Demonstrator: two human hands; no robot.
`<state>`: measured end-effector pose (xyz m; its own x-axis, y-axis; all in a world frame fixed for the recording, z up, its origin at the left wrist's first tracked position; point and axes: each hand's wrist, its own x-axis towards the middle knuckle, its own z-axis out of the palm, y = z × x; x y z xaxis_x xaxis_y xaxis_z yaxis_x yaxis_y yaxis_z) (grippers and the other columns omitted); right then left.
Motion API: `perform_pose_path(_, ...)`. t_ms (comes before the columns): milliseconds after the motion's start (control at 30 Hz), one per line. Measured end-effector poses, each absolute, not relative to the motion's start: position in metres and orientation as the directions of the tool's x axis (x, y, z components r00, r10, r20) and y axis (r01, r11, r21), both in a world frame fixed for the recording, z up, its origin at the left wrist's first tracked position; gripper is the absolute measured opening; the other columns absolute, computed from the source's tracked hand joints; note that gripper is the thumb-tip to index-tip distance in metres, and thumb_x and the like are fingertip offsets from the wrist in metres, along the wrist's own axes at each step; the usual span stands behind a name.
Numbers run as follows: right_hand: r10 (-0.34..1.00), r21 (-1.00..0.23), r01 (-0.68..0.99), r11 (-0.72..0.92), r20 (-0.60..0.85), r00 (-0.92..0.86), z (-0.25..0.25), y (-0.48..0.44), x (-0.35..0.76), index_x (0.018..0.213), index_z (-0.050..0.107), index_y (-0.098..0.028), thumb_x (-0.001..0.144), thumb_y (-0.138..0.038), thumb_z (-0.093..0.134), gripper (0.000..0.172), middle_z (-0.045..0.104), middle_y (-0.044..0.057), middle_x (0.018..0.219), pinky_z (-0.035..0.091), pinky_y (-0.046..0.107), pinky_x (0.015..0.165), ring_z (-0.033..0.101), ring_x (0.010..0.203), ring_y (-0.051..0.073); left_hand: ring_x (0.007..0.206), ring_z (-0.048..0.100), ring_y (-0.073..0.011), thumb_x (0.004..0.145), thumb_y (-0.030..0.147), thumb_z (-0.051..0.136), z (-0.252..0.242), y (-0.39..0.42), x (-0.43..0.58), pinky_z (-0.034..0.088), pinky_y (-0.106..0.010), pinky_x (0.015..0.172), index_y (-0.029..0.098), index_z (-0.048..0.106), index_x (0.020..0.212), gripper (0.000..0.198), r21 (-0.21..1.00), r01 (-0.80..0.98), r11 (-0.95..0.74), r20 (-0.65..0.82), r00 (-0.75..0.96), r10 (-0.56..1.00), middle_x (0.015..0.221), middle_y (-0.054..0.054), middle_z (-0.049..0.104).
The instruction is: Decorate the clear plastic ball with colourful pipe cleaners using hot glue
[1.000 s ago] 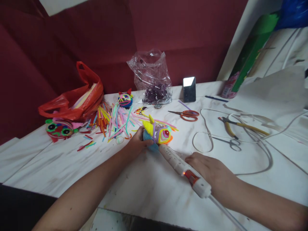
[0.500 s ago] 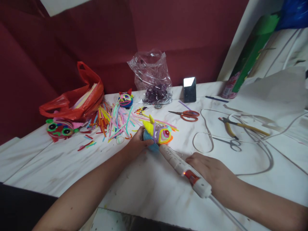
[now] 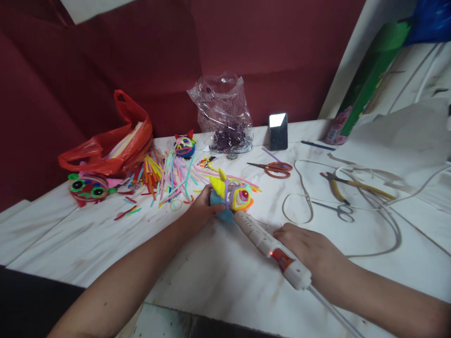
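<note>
My left hand (image 3: 207, 204) is closed around the back of a colourful pipe-cleaner animal head (image 3: 230, 193), which has yellow ears, a red eye and a blue striped side. In my right hand (image 3: 299, 241) is a white glue gun (image 3: 259, 234), its red switch lit. The gun's front end meets the lower edge of the head; whether the tip touches it is hidden. A thin wire or strand shows just beyond the gun. Most of my right fingers are out of sight behind the gun's body.
Loose pipe cleaners (image 3: 176, 180), two finished heads (image 3: 184, 146) and a red plastic bag (image 3: 109, 145) lie left. A clear bag (image 3: 225, 117) and a phone (image 3: 278, 131) stand at the back. Orange-handled scissors (image 3: 276, 169), pliers (image 3: 355, 184), small scissors (image 3: 340, 211) and white cables (image 3: 394, 225) lie right.
</note>
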<state>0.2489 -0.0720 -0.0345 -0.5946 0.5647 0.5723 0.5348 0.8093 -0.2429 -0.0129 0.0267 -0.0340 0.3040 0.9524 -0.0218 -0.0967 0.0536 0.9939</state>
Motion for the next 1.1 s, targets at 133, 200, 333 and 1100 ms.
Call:
perform_pose_path(133,0.56,-0.243,0.53,0.812,0.578,-0.593,-0.036,-0.071,0.249,0.089,0.05,-0.021,0.088,-0.014,0.044,0.009,0.062,0.005,0.077,0.047,0.028,0.06,0.058,0.068,0.018,0.097,0.066,-0.0264,0.056,0.027,0.084,-0.032,0.026,-0.012,0.054,-0.031,0.071,0.024,0.051,0.122,0.074,0.996,-0.067,0.059,-0.038,0.274,0.961,0.115,-0.005,0.065)
perform_pose_path(200,0.559,-0.248,0.525,0.814,0.581,-0.592,-0.036,-0.071,0.249,0.089,0.05,-0.021,0.087,-0.015,0.045,0.007,0.062,0.005,0.077,0.047,0.028,0.06,0.058,0.068,0.018,0.096,0.066,-0.026,0.056,0.027,0.083,-0.031,0.026,-0.012,0.054,-0.031,0.071,0.024,0.051,0.123,0.074,0.997,-0.055,0.059,-0.042,0.268,0.963,0.115,-0.005,0.066)
perform_pose_path(333,0.565,-0.245,0.533,0.81,0.572,-0.595,-0.035,-0.071,0.249,0.089,0.05,-0.021,0.085,-0.012,0.046,0.01,0.063,0.005,0.078,0.047,0.028,0.06,0.059,0.069,0.018,0.099,0.066,-0.0274,0.056,0.028,0.083,-0.031,0.025,-0.012,0.055,-0.033,0.075,0.024,0.051,0.124,0.075,0.996,-0.077,0.051,-0.027,0.287,0.958,0.118,-0.006,0.065)
perform_pose_path(1100,0.854,-0.12,0.945,0.304,0.475,-0.214,-0.014,-0.017,0.302,0.095,0.059,-0.019,0.084,-0.031,0.049,0.019,0.067,0.011,0.095,0.046,0.029,0.059,0.066,0.079,0.024,0.116,0.061,-0.0338,0.062,0.036,0.079,-0.036,0.033,-0.012,0.051,-0.047,0.096,0.021,0.046,0.133,0.08,0.996,-0.087,0.028,-0.004,0.264,0.965,0.133,-0.013,0.061)
